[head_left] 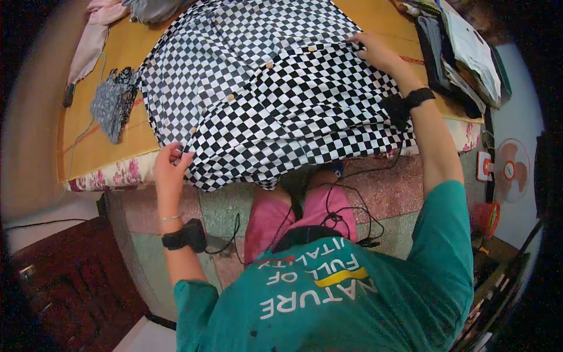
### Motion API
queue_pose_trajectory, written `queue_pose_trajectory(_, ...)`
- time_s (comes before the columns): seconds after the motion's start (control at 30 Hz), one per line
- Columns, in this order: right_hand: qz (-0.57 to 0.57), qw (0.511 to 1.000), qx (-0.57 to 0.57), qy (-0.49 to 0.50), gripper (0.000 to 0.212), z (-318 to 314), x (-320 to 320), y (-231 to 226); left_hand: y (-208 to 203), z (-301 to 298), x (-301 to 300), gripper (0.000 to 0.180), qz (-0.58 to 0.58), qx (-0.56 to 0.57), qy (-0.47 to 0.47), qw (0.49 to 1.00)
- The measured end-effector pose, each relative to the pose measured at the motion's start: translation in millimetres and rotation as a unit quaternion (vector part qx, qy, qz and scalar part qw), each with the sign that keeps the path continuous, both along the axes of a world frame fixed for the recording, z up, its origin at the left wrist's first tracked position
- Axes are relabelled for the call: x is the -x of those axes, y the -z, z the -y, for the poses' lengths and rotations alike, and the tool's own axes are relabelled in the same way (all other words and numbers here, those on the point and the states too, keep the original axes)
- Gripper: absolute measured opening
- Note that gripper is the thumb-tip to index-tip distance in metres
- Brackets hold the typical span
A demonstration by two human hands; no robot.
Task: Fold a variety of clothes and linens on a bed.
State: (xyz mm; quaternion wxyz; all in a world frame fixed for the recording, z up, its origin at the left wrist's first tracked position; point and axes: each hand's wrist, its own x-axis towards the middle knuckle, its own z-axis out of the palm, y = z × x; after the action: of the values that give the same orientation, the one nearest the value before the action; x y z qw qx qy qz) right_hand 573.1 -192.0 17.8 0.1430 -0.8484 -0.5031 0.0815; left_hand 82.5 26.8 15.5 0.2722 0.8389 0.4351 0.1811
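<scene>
A black-and-white checkered shirt with pale buttons down its front edge lies spread over the bed. Its near part hangs a little past the bed's front edge, in loose wrinkles. At the shirt's lower left corner, my left hand is closed with fingertips pinching the cloth. Farther away on the right, my right hand grips the buttoned edge between thumb and fingers. One front panel lies turned toward me, and the paler inner side of the cloth shows beyond the row of buttons.
The bed has a tan mat and a floral border. A grey lace piece lies left of the shirt, pink cloth behind it. Folded clothes are stacked at right. A fan stands beyond. Black cables dangle before my legs.
</scene>
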Motion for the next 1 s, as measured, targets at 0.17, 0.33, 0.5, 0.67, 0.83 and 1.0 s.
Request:
queue_pose_trajectory(0.17,0.029,0.998,-0.054,-0.004,0.026,8,0,4,12,0,-2,0.024,-0.026,-0.107,0.048,0.993)
queue_pose_trajectory(0.33,-0.158,0.974,-0.153,0.061,0.022,24,-5,2,16,-1,-6,0.013,-0.019,-0.171,0.091,0.981)
queue_pose_trajectory(0.5,-0.241,0.930,-0.248,0.122,0.028,26,-9,-22,5,5,-11,0.011,0.060,-0.073,0.004,0.995)
queue_pose_trajectory(0.67,-0.120,0.937,-0.307,0.119,0.031,4,-26,-7,2,5,-20,0.009,0.103,-0.089,0.001,0.991)
queue_pose_trajectory(0.83,-0.037,0.908,-0.407,0.097,0.035,0,-40,17,9,14,-22,0.007,0.133,-0.276,0.039,0.951)
queue_pose_trajectory(1.0,-0.008,0.902,-0.423,0.083,0.044,11,-56,31,24,16,-22,0.011,0.120,-0.305,-0.028,0.944)
